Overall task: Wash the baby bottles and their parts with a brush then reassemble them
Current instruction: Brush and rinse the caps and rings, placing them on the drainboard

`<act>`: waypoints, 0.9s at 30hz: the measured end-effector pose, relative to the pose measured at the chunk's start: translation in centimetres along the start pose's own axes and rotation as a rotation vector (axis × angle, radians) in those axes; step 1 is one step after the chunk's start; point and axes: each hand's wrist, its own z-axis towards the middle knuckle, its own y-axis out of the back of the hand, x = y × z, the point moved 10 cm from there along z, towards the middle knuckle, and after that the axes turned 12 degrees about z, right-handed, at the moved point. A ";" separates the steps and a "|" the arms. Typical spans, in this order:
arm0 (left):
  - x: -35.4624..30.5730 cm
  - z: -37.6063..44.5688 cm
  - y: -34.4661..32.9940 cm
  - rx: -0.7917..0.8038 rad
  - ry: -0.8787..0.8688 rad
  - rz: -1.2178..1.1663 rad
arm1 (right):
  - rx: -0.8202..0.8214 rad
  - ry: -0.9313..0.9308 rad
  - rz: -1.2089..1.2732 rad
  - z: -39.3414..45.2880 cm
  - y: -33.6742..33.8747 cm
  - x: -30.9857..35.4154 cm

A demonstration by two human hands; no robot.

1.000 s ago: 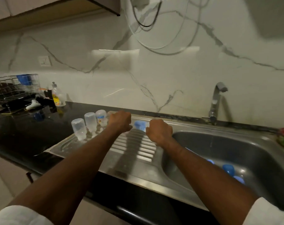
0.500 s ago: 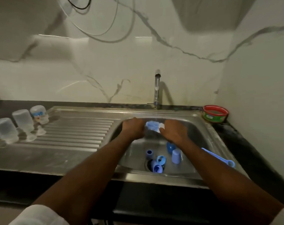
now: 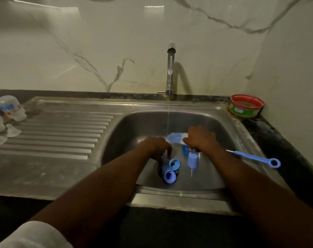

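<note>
Steel sink basin point(image 3: 232, 140) under thin running water: right hand point(image 3: 200, 138) grasps the blue-bristled bottle brush point(image 3: 175, 137), left hand point(image 3: 154, 146) pinches a blue ring among blue plastic bottle caps point(image 3: 170, 169) over the near drain; wet pieces could slip from soapy fingers

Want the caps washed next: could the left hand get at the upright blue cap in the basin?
Probably yes. The blue cap stands uncovered on the basin floor, close right of the left hand. That hand already grips a small blue part, and the right hand hovers just above.
</note>
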 end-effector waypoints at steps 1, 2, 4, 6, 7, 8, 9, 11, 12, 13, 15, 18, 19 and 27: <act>-0.2 0.1 -0.1 -0.012 0.007 0.024 | 0.009 0.003 0.011 0.1 -0.2 0.1; -0.6 0.2 -0.2 -0.014 0.012 0.044 | 0.026 0.003 0.020 0.1 -0.2 0.1; -1.0 0.3 0.0 -0.020 0.012 0.064 | 0.057 -0.023 0.058 0.0 -0.1 -0.2; -0.6 0.1 0.9 -0.054 0.032 -0.013 | 0.049 -0.042 0.084 -0.3 0.5 -0.6; 0.1 -0.1 1.8 -0.083 0.061 -0.084 | 0.022 -0.040 0.076 -0.5 1.2 -0.8; 0.9 -0.3 2.5 -0.127 0.103 -0.153 | 0.000 -0.040 0.058 -0.7 1.7 -1.0; 1.9 -0.5 3.5 -0.193 0.157 -0.214 | -0.022 -0.041 0.039 -0.9 2.3 -1.3; 3.9 -1.0 4.8 -0.326 0.249 -0.349 | -0.036 -0.052 0.018 -1.2 2.7 -1.8; 4.7 -1.3 5.5 -0.399 0.278 -0.438 | -0.036 -0.059 0.020 -1.3 2.8 -1.9; 5.4 -1.6 6.1 -0.479 0.300 -0.529 | -0.033 -0.066 0.021 -1.3 2.7 -1.9; 6.5 -2.4 8.1 -0.661 0.330 -0.681 | -0.046 -0.068 0.021 -1.3 2.7 -1.7; 7.5 -3.1 10.7 -0.893 0.370 -0.836 | -0.048 -0.056 0.046 -1.1 2.2 -1.4; 7.6 -3.0 11.2 -0.951 0.377 -0.878 | -0.040 -0.054 0.051 -0.9 2.0 -1.4; 6.3 -1.9 10.0 -0.964 0.262 -0.617 | -0.062 -0.001 0.019 -0.7 1.7 -0.6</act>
